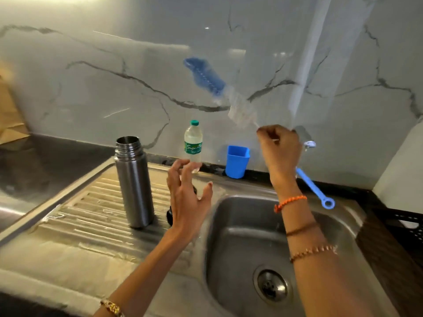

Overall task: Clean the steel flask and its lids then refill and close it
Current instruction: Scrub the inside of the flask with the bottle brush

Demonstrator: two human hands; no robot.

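The steel flask (134, 181) stands upright and uncapped on the ribbed drainboard (91, 216) left of the sink. My right hand (280, 152) is raised above the sink and grips a bottle brush (206, 76) by its wire stem; the blue and white bristles point up and left, and the blue handle (314, 189) sticks out below my wrist. My left hand (186, 197) hovers with spread fingers just right of the flask, holding nothing. A dark lid (169, 216) lies on the drainboard, mostly hidden behind my left hand.
A steel sink basin (247, 243) with a drain (272, 286) lies below my right arm. A small plastic water bottle (193, 143) and a blue cup (237, 161) stand against the marble wall. A tap (305, 138) shows behind my right hand. A black crate (402, 223) sits far right.
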